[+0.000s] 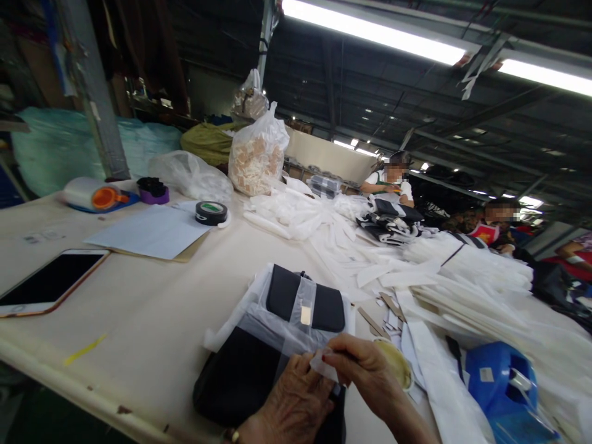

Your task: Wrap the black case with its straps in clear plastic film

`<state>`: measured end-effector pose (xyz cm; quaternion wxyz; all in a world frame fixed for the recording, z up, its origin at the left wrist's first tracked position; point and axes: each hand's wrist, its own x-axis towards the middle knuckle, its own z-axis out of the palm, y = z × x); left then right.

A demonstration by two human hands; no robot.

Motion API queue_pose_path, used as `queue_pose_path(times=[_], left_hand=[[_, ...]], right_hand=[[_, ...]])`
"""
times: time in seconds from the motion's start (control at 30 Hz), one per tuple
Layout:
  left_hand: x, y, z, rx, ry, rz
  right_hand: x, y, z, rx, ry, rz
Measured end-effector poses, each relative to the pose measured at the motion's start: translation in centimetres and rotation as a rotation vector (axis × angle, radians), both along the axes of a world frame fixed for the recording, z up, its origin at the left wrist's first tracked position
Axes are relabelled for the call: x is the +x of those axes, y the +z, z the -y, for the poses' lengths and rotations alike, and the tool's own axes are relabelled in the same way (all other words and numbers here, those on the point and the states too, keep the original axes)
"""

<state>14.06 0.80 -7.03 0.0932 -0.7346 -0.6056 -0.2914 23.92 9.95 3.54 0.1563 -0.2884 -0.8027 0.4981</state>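
Note:
A black bag lies on the table in front of me, its flap partly covered by thin, translucent white tissue paper. One tissue strip crosses the flap over a small gold-coloured clasp. My left hand rests on the bag's lower part, its fingers bent and pressed together at the tissue. Beside it, my right hand pinches the loose end of a translucent white strip between thumb and forefinger. The two hands nearly touch, and they hide part of the bag.
On the left are a phone, white paper sheets, black tape and a tape dispenser. White strips, a round tin and a blue container stand right. Beyond the table are two people.

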Motion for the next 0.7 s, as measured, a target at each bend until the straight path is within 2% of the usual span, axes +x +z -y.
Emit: queue_pose_path(times=[0.17, 0.23, 0.43, 0.57, 0.7], left_hand=[[0.3, 0.0, -0.6, -0.042, 0.005, -0.046], [0.3, 0.1, -0.6, -0.066, 0.006, -0.053], [0.6, -0.2, -0.8, -0.100, 0.002, 0.002], [1.1, -0.7, -1.0, -0.139, 0.052, -0.003], [1.3, -1.0, -0.8, -0.076, 0.052, 0.053]], right_hand=[[-1.6, 0.1, -0.1, -0.092, 0.065, 0.058], [-2.1, 0.5, -0.3, -0.083, 0.079, 0.058], [-3.3, 2.0, -0.2, 0.251, 0.148, 0.132], [-4.4, 1.2, -0.2, 0.282, 0.221, 0.158], [-5.0, 0.0, -0.5, 0.214, 0.190, 0.180]])
